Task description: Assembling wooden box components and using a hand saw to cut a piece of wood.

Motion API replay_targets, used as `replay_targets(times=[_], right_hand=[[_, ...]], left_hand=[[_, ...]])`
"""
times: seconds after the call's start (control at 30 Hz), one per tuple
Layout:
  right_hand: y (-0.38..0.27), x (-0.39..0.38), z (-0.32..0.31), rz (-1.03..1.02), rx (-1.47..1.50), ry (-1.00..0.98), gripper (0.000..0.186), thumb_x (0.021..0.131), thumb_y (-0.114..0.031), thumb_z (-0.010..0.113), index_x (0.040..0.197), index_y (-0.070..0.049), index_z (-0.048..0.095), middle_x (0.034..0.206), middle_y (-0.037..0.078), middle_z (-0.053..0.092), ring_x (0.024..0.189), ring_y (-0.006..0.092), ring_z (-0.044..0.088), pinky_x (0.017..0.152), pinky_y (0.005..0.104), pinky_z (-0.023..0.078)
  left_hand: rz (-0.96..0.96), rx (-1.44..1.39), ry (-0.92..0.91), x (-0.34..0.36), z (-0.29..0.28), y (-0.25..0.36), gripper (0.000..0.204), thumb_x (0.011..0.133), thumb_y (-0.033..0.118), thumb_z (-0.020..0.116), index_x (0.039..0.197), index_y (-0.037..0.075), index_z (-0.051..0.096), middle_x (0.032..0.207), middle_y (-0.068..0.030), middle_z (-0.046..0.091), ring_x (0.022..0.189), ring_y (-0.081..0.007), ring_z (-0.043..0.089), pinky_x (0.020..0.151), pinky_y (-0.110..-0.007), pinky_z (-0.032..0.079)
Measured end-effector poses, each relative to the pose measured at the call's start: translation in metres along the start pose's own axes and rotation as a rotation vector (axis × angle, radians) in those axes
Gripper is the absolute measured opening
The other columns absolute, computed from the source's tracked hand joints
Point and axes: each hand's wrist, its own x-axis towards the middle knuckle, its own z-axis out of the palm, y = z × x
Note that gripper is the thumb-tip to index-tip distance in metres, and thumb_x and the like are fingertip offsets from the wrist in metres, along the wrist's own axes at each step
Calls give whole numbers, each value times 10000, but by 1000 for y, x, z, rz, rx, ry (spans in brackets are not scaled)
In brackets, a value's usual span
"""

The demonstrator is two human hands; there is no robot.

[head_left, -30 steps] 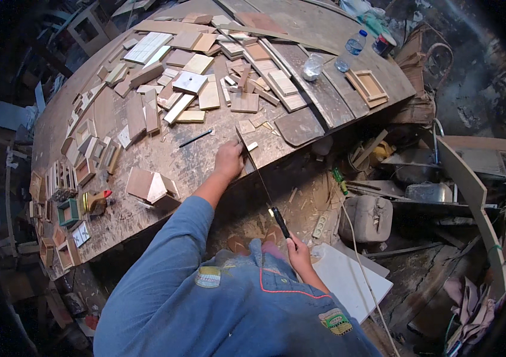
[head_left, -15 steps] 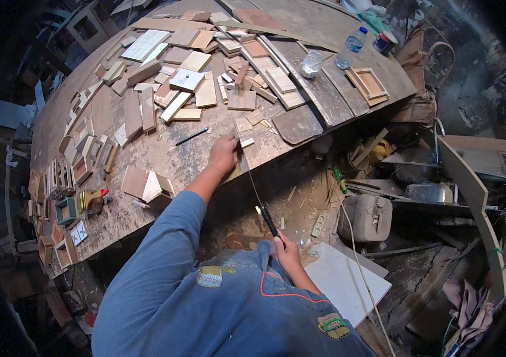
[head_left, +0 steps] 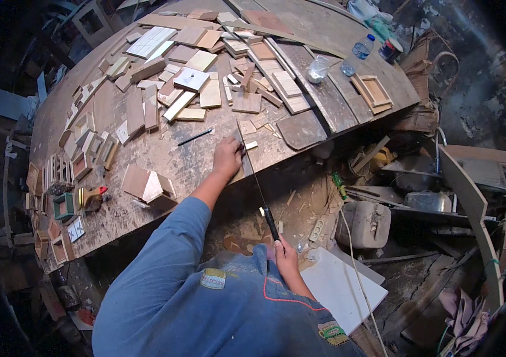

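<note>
At the front edge of the wooden workbench (head_left: 163,160), my left hand (head_left: 228,157) is closed on a small piece of wood, mostly hidden under its fingers. A saw with a thin, narrow blade (head_left: 256,181) runs from beside those fingers down past the bench edge toward my body. Its black handle (head_left: 271,224) is gripped by my right hand (head_left: 287,259), low in front of my shirt. Just right of the blade lies a small pale wood block (head_left: 251,145). A dark pencil-like stick (head_left: 194,137) rests on the bench to the left of my left hand.
Many wood offcuts (head_left: 193,79) cover the bench's far part. Small wooden frames and a paintbrush (head_left: 91,198) lie at left. Plastic bottles (head_left: 363,46) stand far right. Below the edge are a jerrycan (head_left: 364,224), a white board (head_left: 339,288) and a cable (head_left: 357,279).
The view has shifted a little, moving the bench slightly right and down in the picture. Both hands keep their holds, and the saw stays at almost the same place by the bench edge.
</note>
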Motion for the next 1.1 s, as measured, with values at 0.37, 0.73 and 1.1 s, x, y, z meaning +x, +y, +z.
replay_targets(times=[0.37,0.73,1.1], right_hand=[[13,7,0,-68,32,-10,386,934,-305,515,1250,-89,559,1108,226,623,1047,334,608,883,352,459],[-22,6,-20,55,-125,-66,397,931,-321,496,1247,-87,553,1010,240,634,948,353,634,811,371,482],[-1,28,7,-21,34,-9,397,928,-321,506,1256,-101,552,1116,224,615,1070,348,590,895,371,455]], left_hand=[[-43,68,-40,3,-1,-3,102,670,29,642,752,39,582,848,-123,553,863,-333,545,761,-424,462],[77,7,-110,11,-7,-16,112,654,1,618,758,20,579,821,-154,548,834,-367,547,728,-440,458],[0,-42,-35,7,-5,-6,105,661,-8,617,745,1,554,799,-173,545,812,-387,551,711,-446,455]])
